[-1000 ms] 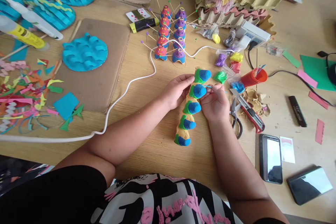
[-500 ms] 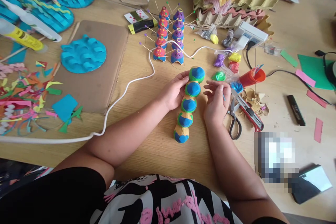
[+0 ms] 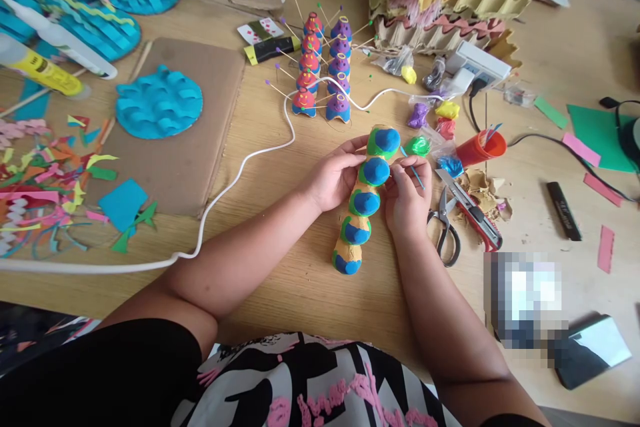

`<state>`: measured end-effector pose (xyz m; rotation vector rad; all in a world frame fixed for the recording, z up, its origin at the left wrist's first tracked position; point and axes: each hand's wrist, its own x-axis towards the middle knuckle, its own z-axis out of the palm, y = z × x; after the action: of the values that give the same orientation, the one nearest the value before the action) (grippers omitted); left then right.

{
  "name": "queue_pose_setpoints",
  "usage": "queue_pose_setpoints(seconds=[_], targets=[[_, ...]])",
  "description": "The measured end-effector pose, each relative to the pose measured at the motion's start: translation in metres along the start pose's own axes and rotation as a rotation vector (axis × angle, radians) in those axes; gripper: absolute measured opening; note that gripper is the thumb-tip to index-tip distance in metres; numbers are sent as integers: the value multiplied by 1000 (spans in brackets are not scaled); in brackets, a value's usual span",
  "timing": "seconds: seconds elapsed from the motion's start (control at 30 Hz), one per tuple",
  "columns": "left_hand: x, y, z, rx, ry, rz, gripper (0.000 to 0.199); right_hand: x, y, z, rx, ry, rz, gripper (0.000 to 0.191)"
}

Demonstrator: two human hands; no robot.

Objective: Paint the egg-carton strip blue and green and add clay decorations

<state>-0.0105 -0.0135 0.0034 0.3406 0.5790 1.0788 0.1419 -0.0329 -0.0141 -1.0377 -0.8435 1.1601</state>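
An egg-carton strip (image 3: 366, 203), its row of bumps capped in blue and green clay, is held tilted above the tabletop. My left hand (image 3: 334, 179) grips its left side near the far end, the fingertips partly hidden behind it. My right hand (image 3: 409, 200) is closed in a pinch at the right side of the second bump. A thin blue stick (image 3: 417, 177) shows between its fingers. Beyond stand two finished-looking carton strips, one red (image 3: 309, 63) and one purple (image 3: 339, 67), with faces and pins stuck in them.
Scissors (image 3: 445, 223), a red box cutter (image 3: 475, 213) and a red cup (image 3: 483, 149) lie to the right. A white cable (image 3: 245, 163) crosses the table. Cardboard (image 3: 175, 180) bearing a blue paper disc (image 3: 159, 103) is at left, beside paper scraps (image 3: 55, 180).
The egg-carton strip has tilted and its far end has shifted right. My right hand has closed in and now meets the strip's right side.
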Motion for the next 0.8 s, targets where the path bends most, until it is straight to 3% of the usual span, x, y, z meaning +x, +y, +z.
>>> queue_pose_setpoints(seconds=[0.2, 0.43, 0.63, 0.8], targets=[[2, -4, -4, 72, 17, 28, 41, -4, -6, 5, 93, -60, -27, 30], [1, -5, -3, 76, -1, 23, 54, -2, -11, 5, 144, -50, 27, 34], [-2, -4, 2, 86, -56, 32, 30, 4, -7, -4, 247, -98, 82, 37], [-3, -7, 4, 123, -40, 21, 32, 9, -4, -10, 252, -68, 111, 37]])
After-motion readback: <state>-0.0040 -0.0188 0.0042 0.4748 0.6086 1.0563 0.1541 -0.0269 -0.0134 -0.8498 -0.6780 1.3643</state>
